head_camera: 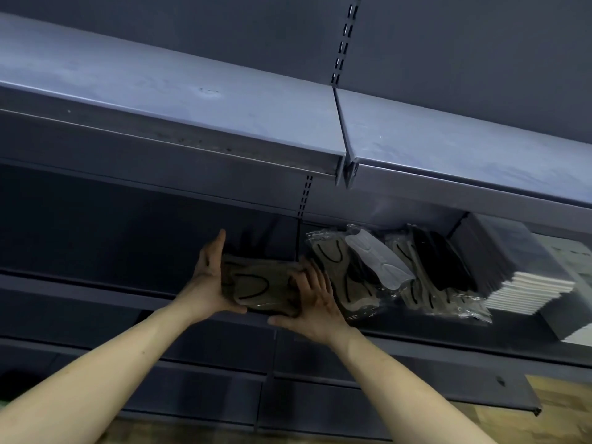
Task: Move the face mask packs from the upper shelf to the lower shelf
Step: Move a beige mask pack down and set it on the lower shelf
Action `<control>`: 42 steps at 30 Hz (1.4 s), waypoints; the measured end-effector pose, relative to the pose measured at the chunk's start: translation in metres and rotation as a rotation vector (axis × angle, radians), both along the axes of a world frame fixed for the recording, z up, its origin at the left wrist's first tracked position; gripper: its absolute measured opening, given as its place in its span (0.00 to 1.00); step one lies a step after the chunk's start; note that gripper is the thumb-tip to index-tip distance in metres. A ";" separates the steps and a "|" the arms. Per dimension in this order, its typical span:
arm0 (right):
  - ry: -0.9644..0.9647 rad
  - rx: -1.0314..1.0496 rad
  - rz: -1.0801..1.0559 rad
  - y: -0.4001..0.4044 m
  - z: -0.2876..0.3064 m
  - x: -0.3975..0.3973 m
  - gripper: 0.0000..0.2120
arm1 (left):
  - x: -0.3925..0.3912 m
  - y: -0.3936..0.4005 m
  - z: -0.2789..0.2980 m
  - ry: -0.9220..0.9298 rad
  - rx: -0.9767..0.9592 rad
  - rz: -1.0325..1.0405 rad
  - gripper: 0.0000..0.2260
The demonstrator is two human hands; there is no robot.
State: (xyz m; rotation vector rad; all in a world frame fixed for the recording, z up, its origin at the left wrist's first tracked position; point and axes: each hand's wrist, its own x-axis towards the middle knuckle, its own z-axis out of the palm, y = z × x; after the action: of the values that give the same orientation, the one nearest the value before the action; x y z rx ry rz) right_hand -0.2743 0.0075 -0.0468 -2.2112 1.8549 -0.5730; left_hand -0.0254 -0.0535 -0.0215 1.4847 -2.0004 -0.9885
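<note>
A pack of olive face masks with black ear loops (259,288) is held between both my hands just above the front edge of a dark shelf (96,293). My left hand (209,278) grips its left end, thumb underneath. My right hand (315,301) holds its right end with fingers spread over the top. To the right, several more mask packs (378,270) in clear wrap lie on the same shelf level: olive, white and black ones, leaning against each other. The grey upper shelf (179,100) above is bare.
A stack of dark, white-edged flat packs (525,270) fills the shelf at the far right. A slotted upright (344,43) divides the two shelf bays. Lower shelf fronts (208,376) run below my forearms. Wooden flooring shows at the bottom right.
</note>
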 end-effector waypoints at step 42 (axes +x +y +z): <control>0.126 0.418 -0.061 -0.025 0.039 0.015 0.56 | -0.043 -0.015 0.040 -0.910 0.116 -0.464 0.67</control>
State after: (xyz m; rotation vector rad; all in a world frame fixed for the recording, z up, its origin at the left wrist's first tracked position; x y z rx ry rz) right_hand -0.2590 -0.0172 -0.0074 -1.9550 1.8972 -0.0427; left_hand -0.0682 -0.0690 0.0187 1.7635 -3.0744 -0.6254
